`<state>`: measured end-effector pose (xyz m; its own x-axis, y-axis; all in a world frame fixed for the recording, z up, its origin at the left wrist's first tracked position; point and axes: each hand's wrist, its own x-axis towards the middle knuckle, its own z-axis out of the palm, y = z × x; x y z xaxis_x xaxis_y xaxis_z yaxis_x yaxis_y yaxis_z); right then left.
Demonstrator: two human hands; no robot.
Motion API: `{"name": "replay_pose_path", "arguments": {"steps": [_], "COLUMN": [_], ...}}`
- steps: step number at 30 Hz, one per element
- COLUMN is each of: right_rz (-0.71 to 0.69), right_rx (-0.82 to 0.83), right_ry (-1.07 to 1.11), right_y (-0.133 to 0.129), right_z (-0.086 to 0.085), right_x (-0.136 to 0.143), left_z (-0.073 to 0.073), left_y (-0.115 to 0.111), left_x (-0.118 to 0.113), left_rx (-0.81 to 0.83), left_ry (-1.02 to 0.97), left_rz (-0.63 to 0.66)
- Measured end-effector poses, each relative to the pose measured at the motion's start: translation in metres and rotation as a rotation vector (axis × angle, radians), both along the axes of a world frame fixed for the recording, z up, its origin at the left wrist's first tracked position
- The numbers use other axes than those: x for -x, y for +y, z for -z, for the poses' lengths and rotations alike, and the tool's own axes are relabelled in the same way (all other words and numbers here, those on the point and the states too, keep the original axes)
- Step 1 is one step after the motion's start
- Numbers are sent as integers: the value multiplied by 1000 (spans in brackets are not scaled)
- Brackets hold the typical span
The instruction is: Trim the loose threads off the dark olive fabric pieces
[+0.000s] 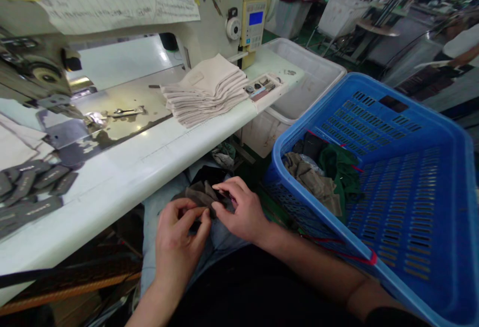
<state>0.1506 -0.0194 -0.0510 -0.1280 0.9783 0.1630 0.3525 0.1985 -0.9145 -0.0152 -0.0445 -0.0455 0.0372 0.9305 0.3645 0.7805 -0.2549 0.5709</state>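
Observation:
Over my lap, below the front edge of the sewing table, both hands pinch a small dark grey-brown piece of cloth (200, 193). My left hand (179, 232) has its thumb and fingertips closed at the cloth's near edge. With fingers bent, my right hand (241, 210) grips the cloth's right side. Folds bunch up between the two hands, and part of the cloth is hidden behind the fingers. On the table above lies a stack of folded beige cloth pieces (209, 90), beside the sewing machine (209, 23).
A blue plastic basket (404, 267) with green and brown cloth (314, 182) in it stands close at my right. Dark labels (37, 180) lie at the table's left. Behind the table end is a white bin (322, 73). Another person's arm (466, 58) shows at far right.

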Motion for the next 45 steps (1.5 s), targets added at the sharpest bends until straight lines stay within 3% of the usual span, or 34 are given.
{"name": "replay_pose_path", "arguments": {"steps": [4,10,15,18,24,28,31,33,35,38,40,42,45], "right_rz": [-145,-148,-248,-277,-253,-176,-156,-130,-113,-130,-135,-127,-9], "right_rx": [-84,-86,-227,-191,23,-13,-2,110,337,674,768,771,579], "right_ry": [-103,-222,-289,-324,-195,-114,-58,70,280,563,623,591,378], "right_y": [1,5,5,8,12,9,6,5,6,9,12,14,13], "right_z": [-4,4,10,6,-13,-16,-15,-15,-13,-9,-5,0,4], "right_x": [-4,-6,-6,-8,-14,-12,-6,0,6,11,11,9,4], "left_z": [-5,-7,-15,-16,-11,-12,-13,-15,-16,-16,-14,-11,-6], "left_y": [4,6,9,8,8,9,5,2,0,1,3,5,7], "left_x": [-6,-11,-8,-9,-4,0,-2,-4,-4,-1,2,4,4], "left_rx": [231,665,960,921,506,360,303,262,210,234,334,402,356], "left_ry": [-263,-768,-1037,-1038,-690,-451,-381,-375,-376,-419,-486,-524,-470], "left_rz": [28,-47,30,33,-41,34,47,12,-28,29,123,166,117]}}
